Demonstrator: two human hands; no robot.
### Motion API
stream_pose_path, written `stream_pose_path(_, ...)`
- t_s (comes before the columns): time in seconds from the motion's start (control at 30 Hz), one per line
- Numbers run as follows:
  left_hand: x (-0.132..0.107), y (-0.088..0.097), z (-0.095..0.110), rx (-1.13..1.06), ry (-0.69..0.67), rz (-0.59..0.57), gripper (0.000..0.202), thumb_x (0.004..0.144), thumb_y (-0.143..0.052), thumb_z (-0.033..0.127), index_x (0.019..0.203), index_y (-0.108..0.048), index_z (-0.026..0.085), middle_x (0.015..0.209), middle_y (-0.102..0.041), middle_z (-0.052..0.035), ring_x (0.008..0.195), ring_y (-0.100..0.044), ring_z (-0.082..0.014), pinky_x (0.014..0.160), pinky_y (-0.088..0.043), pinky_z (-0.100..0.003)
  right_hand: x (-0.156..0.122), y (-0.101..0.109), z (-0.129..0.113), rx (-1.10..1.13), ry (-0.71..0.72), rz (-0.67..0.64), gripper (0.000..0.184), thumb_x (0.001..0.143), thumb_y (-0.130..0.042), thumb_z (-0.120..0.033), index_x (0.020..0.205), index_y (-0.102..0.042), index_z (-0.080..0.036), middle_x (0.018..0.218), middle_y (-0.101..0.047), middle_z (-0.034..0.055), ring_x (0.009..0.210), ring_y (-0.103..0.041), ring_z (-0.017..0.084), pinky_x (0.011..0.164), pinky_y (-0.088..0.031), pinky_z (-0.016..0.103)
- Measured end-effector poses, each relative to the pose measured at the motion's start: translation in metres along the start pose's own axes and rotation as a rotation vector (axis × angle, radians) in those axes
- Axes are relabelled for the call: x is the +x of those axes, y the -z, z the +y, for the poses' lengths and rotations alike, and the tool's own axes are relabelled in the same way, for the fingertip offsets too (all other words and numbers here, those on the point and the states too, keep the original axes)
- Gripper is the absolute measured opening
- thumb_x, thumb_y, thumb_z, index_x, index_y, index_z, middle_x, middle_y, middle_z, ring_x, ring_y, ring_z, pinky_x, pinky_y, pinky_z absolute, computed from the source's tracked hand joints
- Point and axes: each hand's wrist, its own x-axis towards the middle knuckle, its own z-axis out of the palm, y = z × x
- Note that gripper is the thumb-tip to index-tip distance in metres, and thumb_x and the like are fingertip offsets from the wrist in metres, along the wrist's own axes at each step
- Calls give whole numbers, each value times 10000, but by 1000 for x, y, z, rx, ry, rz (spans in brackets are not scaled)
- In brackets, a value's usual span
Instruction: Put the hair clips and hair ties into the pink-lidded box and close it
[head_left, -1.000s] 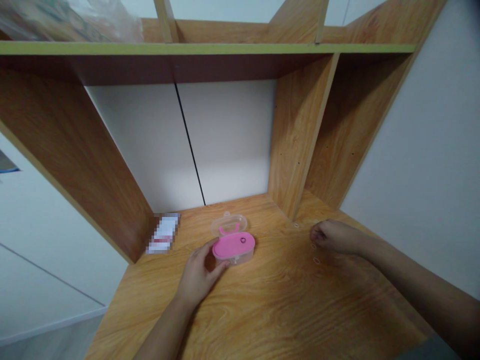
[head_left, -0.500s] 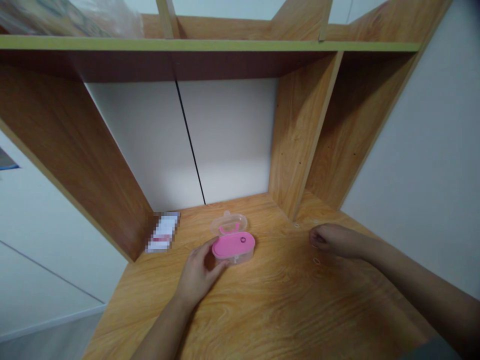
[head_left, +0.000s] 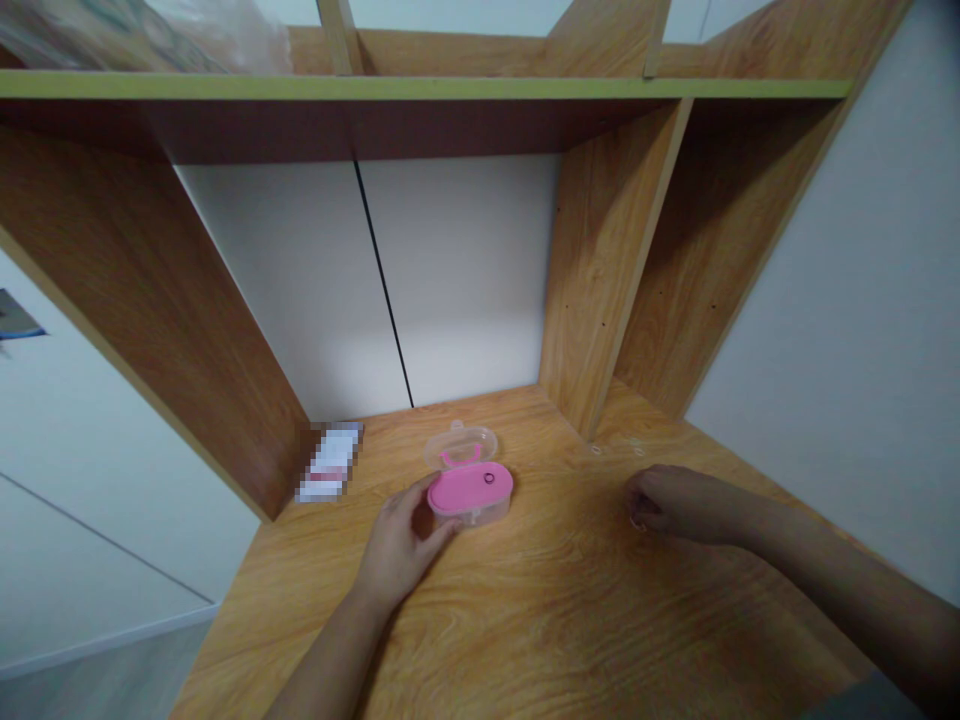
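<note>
A small oval plastic box with a pink top stands on the wooden desk, its transparent lid lying open behind it. A dark small ring rests on the pink surface. My left hand presses against the box's left end and front edge. To the right, my right hand lies low on the desk with curled fingers. A pale small ring shows at its fingertips, partly hidden. Two more pale rings lie near the upright panel.
A pixelated white packet lies in the back left corner of the desk. Wooden side panels and a green-edged shelf close in the back and sides. A plastic bag sits on top of the shelf.
My right hand has slid toward me and over the pale ring near its fingertips. My left hand and the box have stayed in place, with only a slight shift of the whole view.
</note>
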Motion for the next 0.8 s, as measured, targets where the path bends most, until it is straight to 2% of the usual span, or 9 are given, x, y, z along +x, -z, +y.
stream_pose_path(0.27, 0, 0, 1, -12, -1, -13, 580, 841, -714, 456, 1354, -555, 237, 1290, -677, -118, 1160, -652, -278, 1039, -496, -469, 2, 1, 7, -5, -22, -1, 179, 738, -605, -233, 823, -757, -191, 837, -745, 81, 763, -677, 235, 654, -410, 298)
stream_pose_path(0.63, 0, 0, -1, -1, 10, -10, 582, 834, -718, 450, 1353, -558, 238, 1280, -680, -115, 1155, -649, -278, 1033, -496, -462, 3, -2, 0, -123, -39, 9, 169, 728, -574, -199, 752, -741, -192, 814, -746, 93, 731, -679, 239, 615, -367, 293)
stream_pose_path(0.8, 0, 0, 0, -6, -12, -3, 583, 842, -712, 447, 1359, -554, 229, 1280, -681, -122, 1149, -653, -281, 1029, -497, -465, 6, -7, 2, -166, -39, 41, 174, 752, -567, -222, 757, -734, -174, 836, -747, 124, 735, -680, 257, 615, -361, 308)
